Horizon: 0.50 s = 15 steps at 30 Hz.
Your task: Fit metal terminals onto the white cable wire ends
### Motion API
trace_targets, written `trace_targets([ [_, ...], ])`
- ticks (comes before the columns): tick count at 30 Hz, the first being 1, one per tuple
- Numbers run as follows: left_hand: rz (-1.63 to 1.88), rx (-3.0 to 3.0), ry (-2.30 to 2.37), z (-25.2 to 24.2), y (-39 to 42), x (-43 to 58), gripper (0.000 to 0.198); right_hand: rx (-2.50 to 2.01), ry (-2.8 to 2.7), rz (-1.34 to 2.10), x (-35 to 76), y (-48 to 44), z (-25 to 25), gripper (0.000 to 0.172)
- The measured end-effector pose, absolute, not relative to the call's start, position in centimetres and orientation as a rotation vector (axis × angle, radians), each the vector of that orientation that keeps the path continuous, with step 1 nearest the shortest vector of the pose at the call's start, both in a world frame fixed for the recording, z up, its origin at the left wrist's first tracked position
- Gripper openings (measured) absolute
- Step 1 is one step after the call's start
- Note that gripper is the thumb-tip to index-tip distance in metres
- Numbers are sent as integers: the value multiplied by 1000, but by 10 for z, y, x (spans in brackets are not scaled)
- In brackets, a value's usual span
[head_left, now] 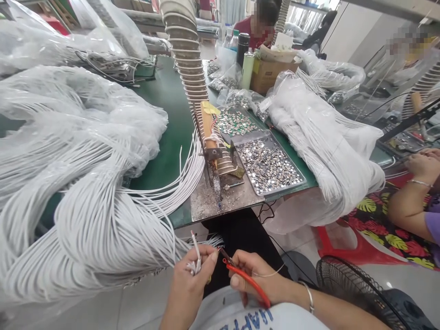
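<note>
My left hand [190, 282] is closed on a white cable [196, 247] whose bare tip sticks up beside the thumb. Between its thumb and forefinger a small cable end is pinched, too fine to make out clearly. My right hand [259, 274] grips red-handled pliers [250, 280], with their dark jaws at that pinched end. To the left, a large bundle of white cables [99, 224] hangs over the table edge, its far part wrapped in clear plastic.
A soldering iron [217, 185] is mounted on a metal plate [202, 201] below a ribbed hose [187, 59]. Trays of small metal connectors [270, 162] and green circuit boards [237, 121] stand beside it. Another cable bundle [319, 137], a fan [350, 288] and a co-worker's arm [412, 197] are right.
</note>
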<state>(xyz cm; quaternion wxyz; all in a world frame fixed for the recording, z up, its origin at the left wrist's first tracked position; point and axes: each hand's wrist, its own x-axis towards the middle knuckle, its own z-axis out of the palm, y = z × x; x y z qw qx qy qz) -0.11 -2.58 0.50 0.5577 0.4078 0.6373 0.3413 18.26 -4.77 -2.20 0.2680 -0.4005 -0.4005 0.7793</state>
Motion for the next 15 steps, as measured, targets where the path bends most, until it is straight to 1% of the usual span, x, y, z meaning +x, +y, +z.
trace_targets([
  [7,765,969,1494,-1,-28,-5,26,-1123,-1057,2119,182,-46,-22,62],
  [15,751,960,1513,1,-28,-4,28,-1154,-986,2134,180,-48,-28,62],
])
